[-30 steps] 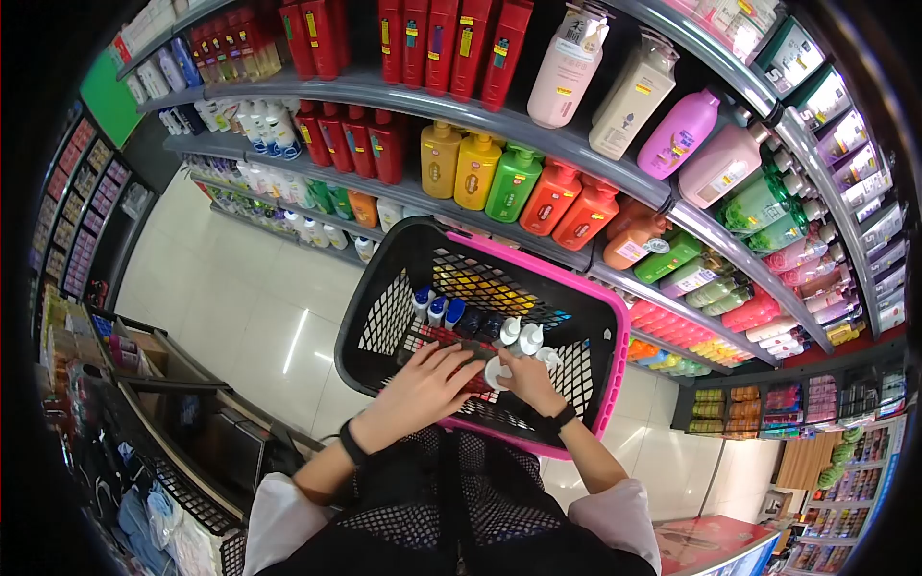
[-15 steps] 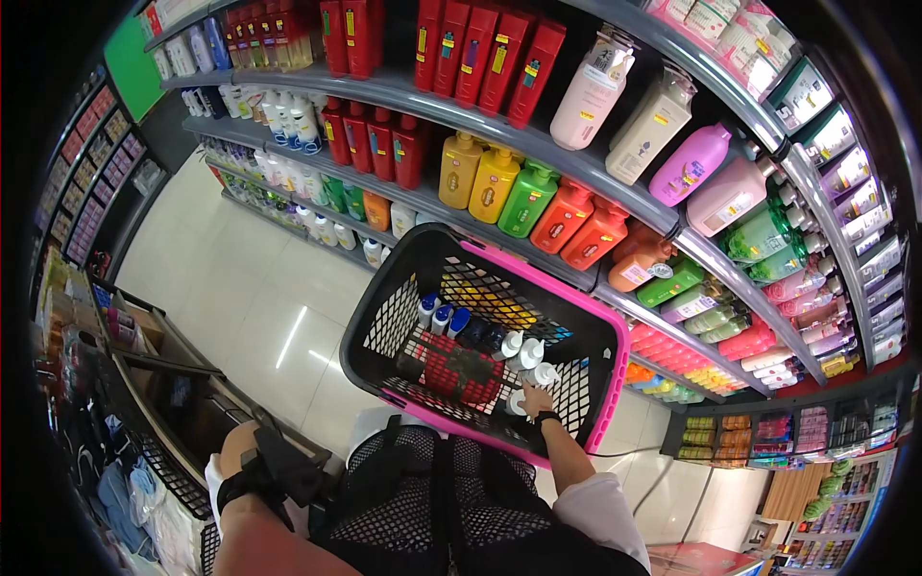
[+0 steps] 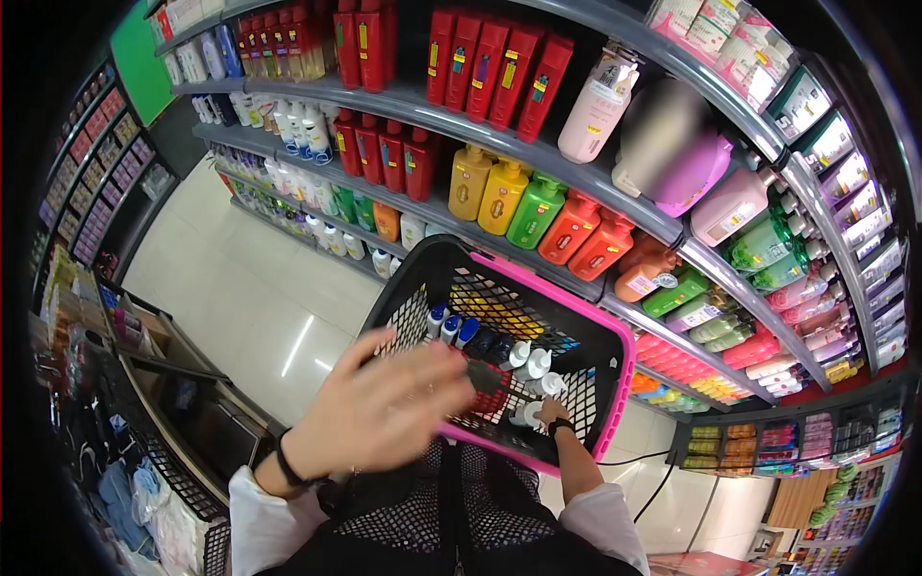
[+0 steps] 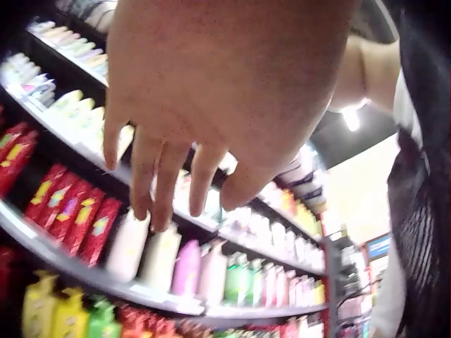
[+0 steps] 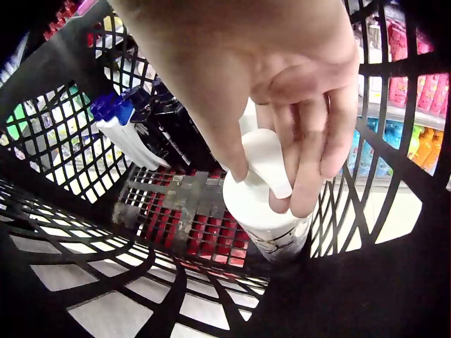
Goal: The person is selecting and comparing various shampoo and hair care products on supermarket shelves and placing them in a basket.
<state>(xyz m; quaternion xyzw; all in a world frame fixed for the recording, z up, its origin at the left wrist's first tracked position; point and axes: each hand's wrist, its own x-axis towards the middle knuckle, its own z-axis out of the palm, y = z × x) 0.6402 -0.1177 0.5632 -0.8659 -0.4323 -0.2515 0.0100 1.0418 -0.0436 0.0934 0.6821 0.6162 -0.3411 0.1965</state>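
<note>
My right hand (image 3: 554,413) reaches into the black shopping basket (image 3: 384,322) with pink edging. Its thumb and fingers pinch the white pump head of a pump bottle (image 5: 271,239), which stands upright in the basket's near right corner. My left hand (image 3: 389,408), blurred, hovers over the basket's near left side with fingers spread and nothing held. Along the basket's far side stand more white pump bottles (image 3: 536,364), dark bottles (image 5: 173,134) and white bottles with blue caps (image 5: 127,134). The basket's grid floor (image 5: 204,232) shows red underneath.
Ahead, grey shelves (image 3: 403,91) carry many bottles, among them red ones (image 3: 490,72) and yellow, green and orange pump bottles (image 3: 536,211). A rack with folded cloth (image 3: 101,490) stands at left. Pale tiled floor (image 3: 240,278) lies beyond the basket.
My right hand and the white pump bottle have moved from mid-basket to its near right corner. My left hand left the basket, dropped to the lower left, then came up over the near side.
</note>
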